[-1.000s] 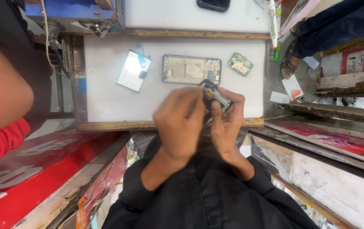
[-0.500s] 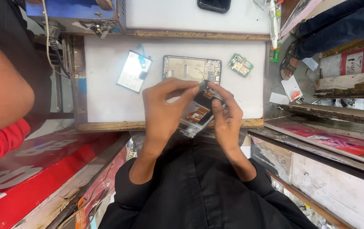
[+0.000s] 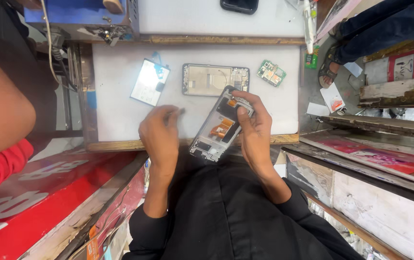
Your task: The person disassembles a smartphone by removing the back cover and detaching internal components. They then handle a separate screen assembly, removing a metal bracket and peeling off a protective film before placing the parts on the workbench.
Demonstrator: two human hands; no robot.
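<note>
In the right hand [image 3: 255,130]'s closed grip, opened phone [image 3: 221,125]; left hand [image 3: 161,132] pinching a tool [image 3: 180,111].

Matt white worktop [image 3: 120,115], worn wooden edge [image 3: 120,143], metal-and-plastic phone frame [image 3: 219,127]

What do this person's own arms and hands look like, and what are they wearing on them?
Both arms come up from the bottom of the view in long black fabric sleeves, pushed back so the forearms show bare. The left hand and the right hand are bare: no gloves, and no rings, watch or wristband that I can make out. The black sleeves match the dark top covering the person's body.
</note>
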